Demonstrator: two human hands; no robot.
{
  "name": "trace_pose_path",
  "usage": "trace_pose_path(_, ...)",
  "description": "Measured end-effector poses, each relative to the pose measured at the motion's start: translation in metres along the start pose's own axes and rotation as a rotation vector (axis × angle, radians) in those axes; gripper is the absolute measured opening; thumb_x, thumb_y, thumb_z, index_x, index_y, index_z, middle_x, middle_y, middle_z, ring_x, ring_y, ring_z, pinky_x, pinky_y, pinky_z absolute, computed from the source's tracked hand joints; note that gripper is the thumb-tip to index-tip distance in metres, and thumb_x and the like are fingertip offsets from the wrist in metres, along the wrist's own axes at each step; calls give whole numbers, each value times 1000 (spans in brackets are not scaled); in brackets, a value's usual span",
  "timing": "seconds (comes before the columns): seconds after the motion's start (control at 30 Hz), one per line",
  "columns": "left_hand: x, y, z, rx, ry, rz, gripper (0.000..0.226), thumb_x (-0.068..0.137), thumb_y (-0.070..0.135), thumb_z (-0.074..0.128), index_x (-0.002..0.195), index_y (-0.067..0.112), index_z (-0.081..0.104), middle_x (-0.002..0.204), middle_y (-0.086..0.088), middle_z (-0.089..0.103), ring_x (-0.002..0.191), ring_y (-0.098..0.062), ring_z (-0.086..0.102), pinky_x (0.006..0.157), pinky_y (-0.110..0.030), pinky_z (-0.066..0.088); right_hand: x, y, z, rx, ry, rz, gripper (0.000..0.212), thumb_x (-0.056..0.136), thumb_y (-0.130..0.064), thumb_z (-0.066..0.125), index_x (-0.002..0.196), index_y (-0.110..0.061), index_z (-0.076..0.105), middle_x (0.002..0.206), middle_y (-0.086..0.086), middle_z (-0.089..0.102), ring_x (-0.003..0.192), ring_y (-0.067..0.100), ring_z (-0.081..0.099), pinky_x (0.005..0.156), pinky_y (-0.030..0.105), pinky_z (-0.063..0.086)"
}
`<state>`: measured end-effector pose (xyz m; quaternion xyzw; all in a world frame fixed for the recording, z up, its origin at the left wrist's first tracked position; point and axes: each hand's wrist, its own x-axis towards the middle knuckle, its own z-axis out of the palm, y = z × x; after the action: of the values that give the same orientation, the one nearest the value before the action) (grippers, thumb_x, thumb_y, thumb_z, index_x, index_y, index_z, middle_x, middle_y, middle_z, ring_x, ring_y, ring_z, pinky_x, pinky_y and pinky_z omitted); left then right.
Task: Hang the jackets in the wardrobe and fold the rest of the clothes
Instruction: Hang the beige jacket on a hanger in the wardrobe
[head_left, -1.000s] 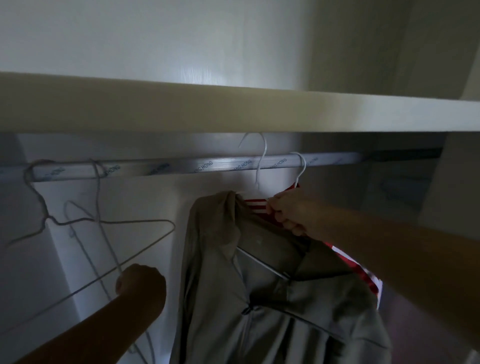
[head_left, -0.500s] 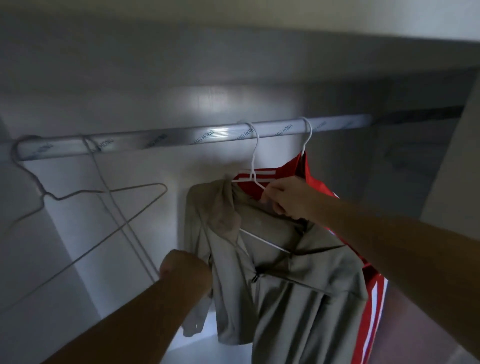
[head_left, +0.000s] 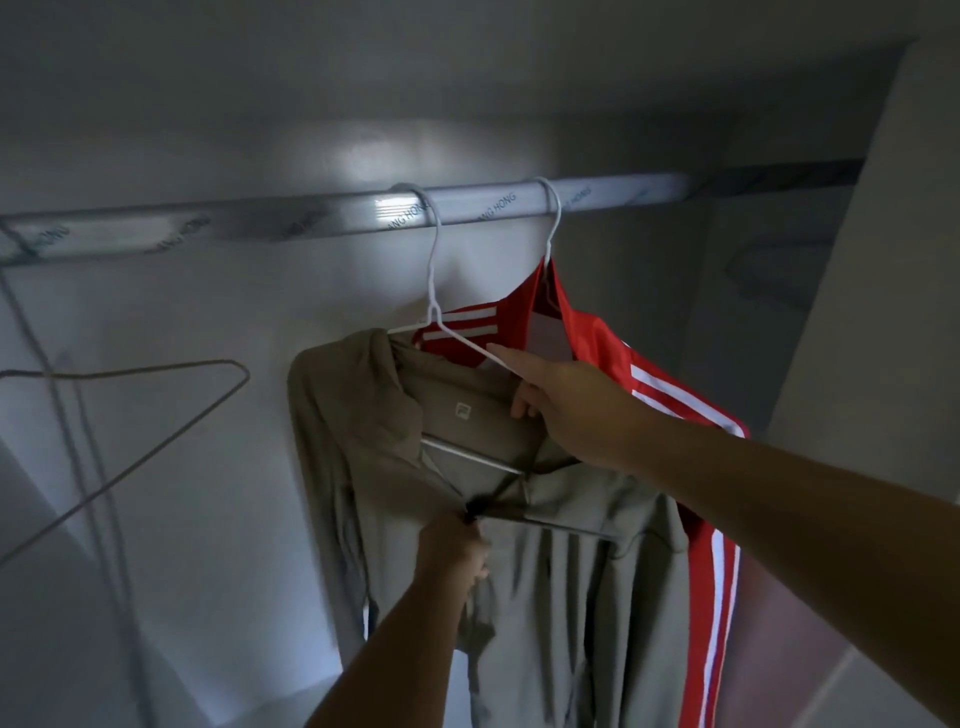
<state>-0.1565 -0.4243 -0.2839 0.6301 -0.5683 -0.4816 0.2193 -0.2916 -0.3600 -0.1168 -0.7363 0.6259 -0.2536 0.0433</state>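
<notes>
An olive-grey jacket (head_left: 561, 582) hangs on a white wire hanger (head_left: 435, 291) hooked over the wardrobe rail (head_left: 311, 218). Behind it to the right, a red jacket (head_left: 613, 343) with white stripes hangs on a second white hanger (head_left: 551, 218). My right hand (head_left: 566, 400) is at the grey jacket's collar, index finger laid along the hanger's sloping wire, other fingers curled on the collar fabric. My left hand (head_left: 457, 551) pinches the jacket's front at the zip, just below the hanger's bottom bar.
Empty wire hangers (head_left: 156, 415) dangle from the rail's left end. The wardrobe's side panel (head_left: 883, 312) rises at the right, and a shelf underside (head_left: 467, 62) runs overhead. The back wall is pale and dimly lit.
The grey jacket's hanger hook now sits on the rail. My left hand rose from the left to the jacket's zip front. My right hand loosened, its index finger extended along the wire.
</notes>
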Motion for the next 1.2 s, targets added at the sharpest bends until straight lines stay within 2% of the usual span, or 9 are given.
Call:
trace_pose_path(0.17,-19,-15,6,-468,-65,-113,23,99,16,48,84,6,63,55,-2,58,34,-11,43,32,-17,28,-17,4,6,-378,91,6,80,84,-3,56,152,-24,19,134,4,50,123,25,47,105,39,37)
trace_pose_path(0.3,-48,-36,-16,-694,-182,-226,30,100,23,46,87,9,69,56,-1,61,41,-11,44,45,-21,33,-51,-9,24,-747,274,-360,65,74,-12,59,138,-18,50,141,9,49,133,28,43,111,54,24)
trace_pose_path(0.4,-68,-53,-31,-649,-120,-209,26,94,27,60,77,10,71,53,1,58,43,-10,42,45,-21,32,-65,-17,53,-671,202,-672,39,82,-14,42,108,-23,71,110,3,66,104,24,63,99,46,43)
trace_pose_path(0.5,-83,-65,-45,-601,-86,-194,26,91,26,63,73,8,70,52,0,55,41,-9,41,41,-20,28,-65,-30,84,-690,6,-759,30,84,-19,44,94,-29,71,89,-5,63,81,15,60,75,30,46)
trace_pose_path(0.6,-92,-70,-57,-582,-135,-110,30,98,15,50,75,6,68,50,1,53,34,-8,36,35,-16,23,-58,-35,108,-669,-98,-762,16,81,-24,62,89,-35,70,85,-10,63,78,12,59,70,26,43)
trace_pose_path(0.77,-98,-75,-74,-480,-179,3,34,99,9,45,73,5,66,55,-5,52,28,-9,38,32,-12,26,-48,-43,124,-493,-193,-732,10,78,-16,63,79,-24,69,80,-3,61,72,18,58,60,26,46)
trace_pose_path(0.87,-94,-82,-78,-237,-49,31,26,94,10,52,70,11,62,59,-1,56,41,-11,48,42,-18,37,-44,-44,122,-461,-252,-704,9,81,-20,66,89,-18,68,89,2,63,79,23,60,63,31,50)
trace_pose_path(1.0,-95,-87,-66,146,71,434,9,91,23,62,97,18,59,88,6,63,80,-8,61,72,-22,49,-44,-46,120,-470,-241,-666,14,88,-24,57,93,-13,65,94,5,62,85,26,59,68,37,48)
trace_pose_path(1.2,-78,-75,-49,421,309,589,25,93,30,57,72,19,54,65,2,57,62,-12,54,61,-25,41,-52,-46,112,-302,-53,-572,6,78,-11,70,78,-11,63,80,5,61,68,25,61,49,36,50)
